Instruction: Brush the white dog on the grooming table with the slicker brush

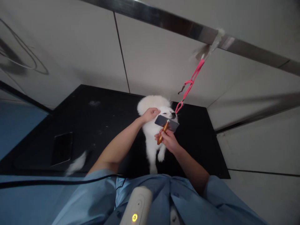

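A white fluffy dog (151, 132) is on a black table in front of me, its head tipped up with the dark nose towards the right. My left hand (151, 115) is closed on the fur at the side of its head. In my right hand (169, 140) is a slicker brush (166, 126), gripped by its brown wooden handle. The flat metal back of the brush faces me, so its pins are hidden; the head lies over the fur just below the dog's muzzle.
A pink grooming loop (192, 79) hangs from a metal rail (164, 20) down to the dog's muzzle. Loose white fur (77, 163) and a dark flat tablet-like thing (62, 148) lie on the black table (117, 109). A white device (139, 203) with a yellow light is close below me.
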The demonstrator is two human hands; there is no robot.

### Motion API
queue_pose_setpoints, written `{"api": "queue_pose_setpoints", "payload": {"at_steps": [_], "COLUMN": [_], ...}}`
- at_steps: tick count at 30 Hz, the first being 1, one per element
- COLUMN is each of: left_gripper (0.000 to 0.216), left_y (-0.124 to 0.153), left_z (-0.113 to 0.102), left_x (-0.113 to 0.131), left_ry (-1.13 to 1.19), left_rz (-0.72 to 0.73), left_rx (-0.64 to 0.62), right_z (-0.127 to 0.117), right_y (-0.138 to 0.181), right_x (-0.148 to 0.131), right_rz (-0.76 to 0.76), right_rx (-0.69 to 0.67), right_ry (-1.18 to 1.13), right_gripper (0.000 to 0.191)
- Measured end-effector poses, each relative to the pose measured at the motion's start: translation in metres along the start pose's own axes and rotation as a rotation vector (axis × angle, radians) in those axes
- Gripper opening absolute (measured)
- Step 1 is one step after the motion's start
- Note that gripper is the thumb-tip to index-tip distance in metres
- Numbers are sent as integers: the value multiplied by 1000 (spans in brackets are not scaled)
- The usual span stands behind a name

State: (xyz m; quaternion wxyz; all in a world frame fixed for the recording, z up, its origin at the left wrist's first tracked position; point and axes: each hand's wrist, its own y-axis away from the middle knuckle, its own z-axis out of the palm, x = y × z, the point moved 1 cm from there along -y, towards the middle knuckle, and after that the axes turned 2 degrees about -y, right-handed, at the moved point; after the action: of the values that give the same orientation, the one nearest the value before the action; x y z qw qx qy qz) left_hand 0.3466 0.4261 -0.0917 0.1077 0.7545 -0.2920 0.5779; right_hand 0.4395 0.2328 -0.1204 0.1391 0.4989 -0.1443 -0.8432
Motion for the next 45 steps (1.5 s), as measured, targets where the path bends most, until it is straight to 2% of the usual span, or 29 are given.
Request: {"api": "queue_pose_setpoints", "payload": {"at_steps": [1,3,5,6,7,11,13,16,17,19,21,22,24,26,27,29,31,32,34,36,37,38,41,42,43,45], "left_gripper": [47,46,47,47,48,46,43,40,40,40,40,41,43,44,44,44,43,43,45,46,46,46,47,46,46,45], "left_y": [1,2,6,9,12,23,28,30,30,29,27,26,26,26,26,25,25,24,22,20,19,18,16,16,16,16], "left_z": [-1,-3,-7,-9,-11,-20,-24,-25,-25,-24,-24,-24,-25,-25,-24,-23,-21,-21,-20,-19,-19,-18,-17,-17,-17,-18], "left_x": [0,-1,-4,-7,-9,-19,-21,-22,-22,-23,-23,-23,-23,-25,-26,-28,-29,-30,-32,-34,-35,-36,-39,-40,-40,-40], "left_ry": [-14,-32,-24,-15,-7,-26,-57,-80,-81,-90,-114,-126,-138,-130,-120,-98,-87,-89,-95,-91,-83,-73,-41,-31,-21,0], "left_rz": [3,2,0,-3,-8,-44,-53,-65,-67,-65,-60,-60,-65,-83,-93,-103,-106,-110,-124,-129,-128,-124,-114,-111,-110,-113], "left_rx": [14,33,35,35,37,153,219,259,264,282,308,318,329,327,326,334,353,365,384,381,380,381,422,438,451,453], "right_z": [0,0,0,0,-1,-2,0,3,4,4,1,0,-2,-4,-5,-7,-9,-10,-11,-12,-13,-14,-20,-22,-24,-27], "right_y": [-2,0,9,12,14,6,5,11,11,8,2,1,2,6,6,3,-2,-4,-3,0,1,0,-7,-8,-7,-4], "right_x": [4,21,38,42,43,34,43,60,61,54,46,45,49,52,51,43,36,36,41,44,41,35,13,10,9,10], "right_rz": [10,188,414,463,447,119,197,454,457,305,133,125,280,447,450,283,97,85,231,393,393,328,48,45,105,303], "right_rx": [32,33,-36,-72,-90,-1,29,-54,-87,-80,8,48,49,-38,-83,-104,-41,-8,-6,-95,-140,-165,-101,-76,-72,-140], "right_ry": [23,62,76,72,65,64,99,125,119,92,80,89,118,124,116,96,102,123,181,214,208,193,180,206,243,315], "right_gripper": [41,41,41,41,41,39,38,38,38,38,37,35,34,35,36,39,39,38,40,44,46,47,48,47,47,48]}}
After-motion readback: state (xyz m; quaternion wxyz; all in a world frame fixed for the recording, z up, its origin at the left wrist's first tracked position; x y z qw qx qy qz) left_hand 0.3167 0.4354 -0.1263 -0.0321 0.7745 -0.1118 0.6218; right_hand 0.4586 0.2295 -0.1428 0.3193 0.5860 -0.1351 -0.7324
